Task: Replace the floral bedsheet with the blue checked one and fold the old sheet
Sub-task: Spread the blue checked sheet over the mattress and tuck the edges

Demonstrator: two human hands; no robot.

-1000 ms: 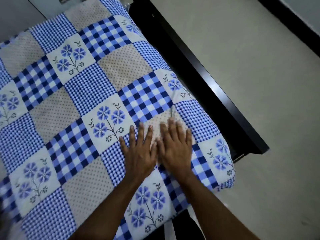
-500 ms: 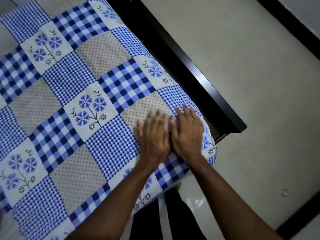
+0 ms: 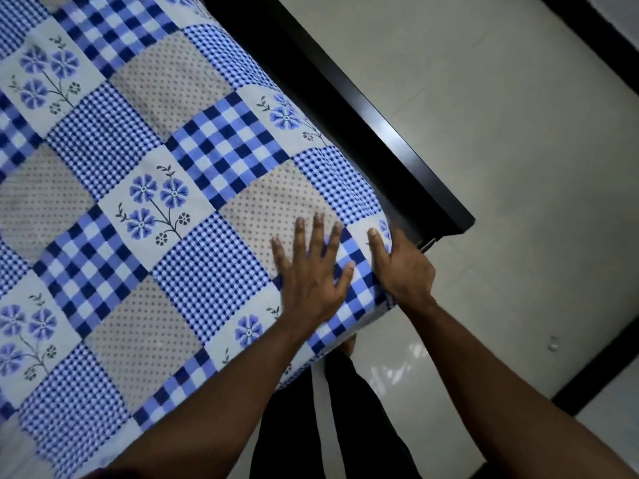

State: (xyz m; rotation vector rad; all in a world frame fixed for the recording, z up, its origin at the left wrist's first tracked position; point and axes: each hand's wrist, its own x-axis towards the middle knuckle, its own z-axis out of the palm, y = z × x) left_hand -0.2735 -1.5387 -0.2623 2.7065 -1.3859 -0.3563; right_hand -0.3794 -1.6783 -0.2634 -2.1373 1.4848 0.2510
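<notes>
The blue checked bedsheet point(image 3: 145, 188), a patchwork of checks, dotted squares and blue flowers, covers the mattress across the left of the view. My left hand point(image 3: 309, 271) lies flat on it near the bed's corner, fingers spread and straight. Beside it, my right hand point(image 3: 401, 267) sits at the very corner, thumb on top of the sheet and fingers bent down over the mattress edge, where they are hidden. The floral old sheet is out of view.
The dark wooden bed frame point(image 3: 373, 126) runs along the mattress's right side and ends in a corner. Pale tiled floor point(image 3: 501, 150) spreads to the right, with a dark skirting strip at the far edge. My dark trouser legs point(image 3: 332, 426) stand at the bed's foot.
Both hands slid along the sheet toward the bed's corner. They were side by side; now the right hand has moved apart and wraps over the corner edge. The left hand's fingers have spread.
</notes>
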